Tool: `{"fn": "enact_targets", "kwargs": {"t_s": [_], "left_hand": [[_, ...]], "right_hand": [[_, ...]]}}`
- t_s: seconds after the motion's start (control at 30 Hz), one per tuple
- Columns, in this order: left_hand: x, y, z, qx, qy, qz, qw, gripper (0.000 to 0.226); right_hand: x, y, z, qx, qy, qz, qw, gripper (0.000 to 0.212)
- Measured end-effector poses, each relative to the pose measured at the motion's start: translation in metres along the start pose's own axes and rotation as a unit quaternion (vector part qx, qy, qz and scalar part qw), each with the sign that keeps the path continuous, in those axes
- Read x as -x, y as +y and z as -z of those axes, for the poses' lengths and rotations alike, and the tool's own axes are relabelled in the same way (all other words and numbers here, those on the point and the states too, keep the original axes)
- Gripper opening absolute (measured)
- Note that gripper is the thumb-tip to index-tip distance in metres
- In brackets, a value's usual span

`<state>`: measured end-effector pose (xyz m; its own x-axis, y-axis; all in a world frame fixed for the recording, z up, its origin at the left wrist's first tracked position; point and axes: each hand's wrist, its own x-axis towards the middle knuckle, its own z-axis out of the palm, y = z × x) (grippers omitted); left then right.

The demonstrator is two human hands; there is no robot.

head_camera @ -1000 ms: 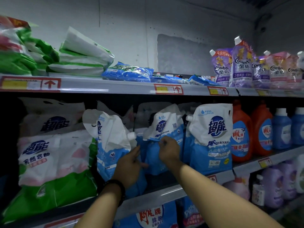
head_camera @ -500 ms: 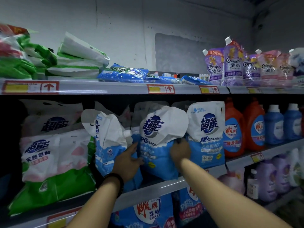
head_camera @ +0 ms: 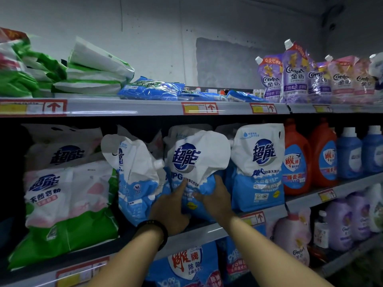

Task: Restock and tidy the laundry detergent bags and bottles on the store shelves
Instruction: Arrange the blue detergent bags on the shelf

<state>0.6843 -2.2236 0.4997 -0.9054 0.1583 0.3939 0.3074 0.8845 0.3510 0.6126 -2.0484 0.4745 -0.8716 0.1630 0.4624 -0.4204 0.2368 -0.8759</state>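
Finding 1, grip. Left thumb (head_camera: 182,188) lies straight up the blue front of the pouch (head_camera: 196,158). The other left fingers go round the pouch's left flank and are hidden there. Right thumb (head_camera: 199,197) lies on the front, and the right fingers (head_camera: 218,180) curl round the right flank. Left hand (head_camera: 170,210) and right hand (head_camera: 217,200) both grasp the pouch low down, thumbs close together. A dark wristband (head_camera: 155,229) sits on the left wrist.

Finding 2, pouch. It stands on the middle shelf (head_camera: 207,233), front face outward, its white top slumped forward and creased.

Finding 3, neighbours of the pouch.
- Just left, touching: left pouch (head_camera: 134,179), turned sideways and leaning, its spout cap (head_camera: 159,163) pointing at the pouch.
- Further left: green bag (head_camera: 68,199), white, pink and green, with more bags stacked behind it.
- Just right, touching: right pouch (head_camera: 259,168), upright, label forward.
- Beyond that: orange bottles (head_camera: 296,162), then blue bottles (head_camera: 350,154).
- Above: top shelf (head_camera: 145,107) with price tags; on it flat green-white bags (head_camera: 93,73), flat blue bags (head_camera: 151,90) and, well to the right, upright purple pouches (head_camera: 294,75).
- Below: blue bags (head_camera: 186,264); below right, purple bottles (head_camera: 339,222).
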Motion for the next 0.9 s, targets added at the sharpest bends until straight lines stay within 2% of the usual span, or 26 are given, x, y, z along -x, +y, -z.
{"fn": "enact_targets", "kwargs": {"t_s": [0.07, 0.2, 0.33, 0.4, 0.47, 0.53, 0.6, 0.67, 0.73, 0.77, 0.9], "left_hand": [[-0.001, -0.006, -0.001, 0.036, 0.009, -0.020, 0.999, 0.112], [-0.005, -0.015, 0.003, 0.118, -0.004, -0.030, 0.993, 0.113], [-0.009, -0.019, 0.003, 0.123, -0.012, -0.034, 0.992, 0.116], [-0.009, -0.019, 0.004, 0.117, -0.010, -0.043, 0.992, 0.113], [-0.012, -0.019, 0.004, 0.102, -0.006, -0.039, 0.994, 0.113], [-0.012, -0.017, 0.004, 0.086, -0.013, -0.026, 0.996, 0.112], [-0.011, -0.015, 0.004, 0.084, -0.023, -0.024, 0.996, 0.110], [-0.010, -0.014, 0.006, 0.077, -0.028, -0.028, 0.996, 0.107], [-0.011, -0.012, 0.004, 0.040, -0.030, -0.032, 0.998, 0.104], [-0.012, -0.009, 0.003, 0.003, -0.033, -0.032, 0.999, 0.103], [-0.018, 0.012, -0.007, -0.171, -0.075, 0.008, 0.982, 0.110]], "right_hand": [[-0.015, 0.005, 0.013, -0.032, -0.058, -0.014, 0.998, 0.055], [-0.037, 0.011, 0.037, -0.059, -0.176, -0.042, 0.982, 0.059], [-0.066, 0.011, 0.048, -0.044, -0.258, -0.072, 0.962, 0.065], [-0.080, 0.010, 0.044, -0.004, -0.269, -0.083, 0.959, 0.063], [-0.087, 0.009, 0.030, 0.063, -0.224, -0.049, 0.971, 0.064], [-0.082, 0.005, 0.009, 0.120, -0.084, -0.014, 0.989, 0.072], [-0.062, -0.006, -0.010, 0.143, 0.052, -0.003, 0.988, 0.079], [-0.034, -0.011, -0.026, 0.186, 0.116, 0.050, 0.974, 0.080], [-0.008, -0.008, -0.036, 0.249, 0.120, 0.107, 0.955, 0.087], [0.002, -0.003, -0.039, 0.283, 0.096, 0.120, 0.947, 0.091], [0.017, 0.008, -0.038, 0.417, -0.063, 0.146, 0.895, 0.102]]}}
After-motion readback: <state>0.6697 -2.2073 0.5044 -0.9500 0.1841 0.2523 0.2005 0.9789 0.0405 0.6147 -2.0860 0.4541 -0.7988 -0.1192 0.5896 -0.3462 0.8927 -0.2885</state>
